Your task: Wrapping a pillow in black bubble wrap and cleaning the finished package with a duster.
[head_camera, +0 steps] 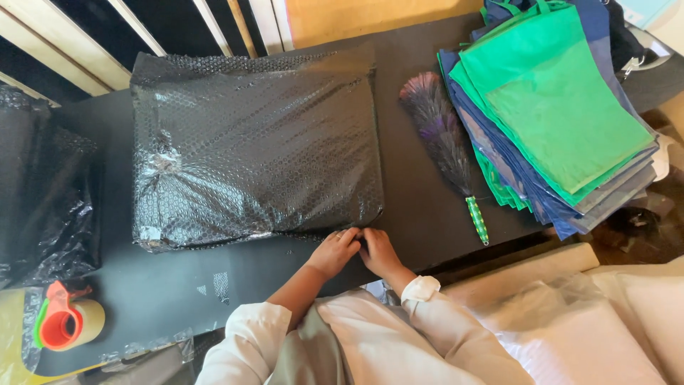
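Two hands: left hand point(335, 251) and right hand point(377, 251) side by side at near edge of parcel, fingers curled on wrap edge, pinching it
parcel: bubble-wrap parcel point(253, 146), black, flat, lying mid worktop point(413, 207), taped patch on left end
right of parcel: feather duster point(445, 146), green handle toward person
far right: stack of green and blue cloth bags point(559, 114)
near left corner: tape dispenser point(64, 322), red, on worktop
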